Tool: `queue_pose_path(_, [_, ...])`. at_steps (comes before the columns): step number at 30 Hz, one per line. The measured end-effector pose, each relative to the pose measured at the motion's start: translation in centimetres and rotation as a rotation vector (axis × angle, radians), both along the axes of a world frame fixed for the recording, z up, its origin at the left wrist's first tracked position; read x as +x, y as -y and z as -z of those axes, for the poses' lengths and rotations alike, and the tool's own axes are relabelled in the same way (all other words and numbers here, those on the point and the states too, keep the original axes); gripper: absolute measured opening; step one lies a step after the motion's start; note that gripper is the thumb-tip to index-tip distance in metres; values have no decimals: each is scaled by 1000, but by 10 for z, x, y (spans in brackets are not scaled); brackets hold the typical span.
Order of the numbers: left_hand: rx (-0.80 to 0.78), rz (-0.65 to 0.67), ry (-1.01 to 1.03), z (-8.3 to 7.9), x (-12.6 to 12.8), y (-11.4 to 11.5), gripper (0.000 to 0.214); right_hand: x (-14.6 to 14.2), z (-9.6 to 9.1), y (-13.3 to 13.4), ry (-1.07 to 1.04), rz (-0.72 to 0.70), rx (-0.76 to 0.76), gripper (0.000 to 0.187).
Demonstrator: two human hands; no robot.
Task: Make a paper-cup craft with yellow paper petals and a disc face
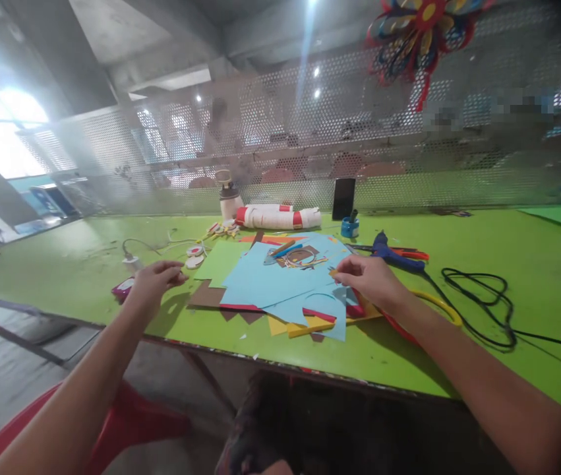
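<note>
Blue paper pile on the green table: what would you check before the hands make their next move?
1. Right hand at the blue paper pile: ok, over its right side.
2. Its fingers gripping a sheet: cannot tell, too small.
3. Left hand clear of the pile: ok, hovers to its left.
4. Glue gun out of the way: ok, lies behind the right hand.
5. Black cord off the paper: ok, lies to the right.

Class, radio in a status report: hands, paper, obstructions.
Left hand hovers over table, fingers curled. Right hand touches blue paper. Glue gun and black cable beside right hand.
</note>
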State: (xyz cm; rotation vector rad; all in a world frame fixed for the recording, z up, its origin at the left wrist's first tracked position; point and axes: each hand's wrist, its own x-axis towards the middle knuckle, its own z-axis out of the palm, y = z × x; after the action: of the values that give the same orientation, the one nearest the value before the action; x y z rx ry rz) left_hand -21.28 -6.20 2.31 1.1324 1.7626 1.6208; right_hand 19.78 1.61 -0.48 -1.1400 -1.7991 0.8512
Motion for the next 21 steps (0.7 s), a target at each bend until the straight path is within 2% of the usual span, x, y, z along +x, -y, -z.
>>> queue_pose_path(3, [-42, 26, -47, 13, 3, 12, 35, -1, 2, 0, 4, 2, -15, 17])
queue_pose_path(6, [-79, 130, -99, 20, 18, 15, 34, -2, 2, 0, 2, 7, -32, 18])
queue_pose_path(9, [-96, 216, -171, 20, 33, 7, 30, -4, -1, 2, -7, 8, -55, 19])
queue_pose_path(12, [-83, 253, -272, 15, 35, -14, 29, -4, -4, 4, -17, 6, -80, 20])
queue_pose_path(14, [-81, 227, -341, 10, 26, -32, 30, -3, -6, 4, -47, 6, -114, 23])
queue_pose_path(16, [-102, 148, -422, 3, 9, -49, 29, -1, -7, 3, -83, 9, -156, 29])
queue_pose_path(19, [-214, 8, -581, -8, -25, -67, 28, 0, -7, 1, -93, 6, -187, 38])
queue_pose_path(21, [-314, -39, -692, -13, -45, -74, 28, 1, -6, 1, -82, -8, -196, 41])
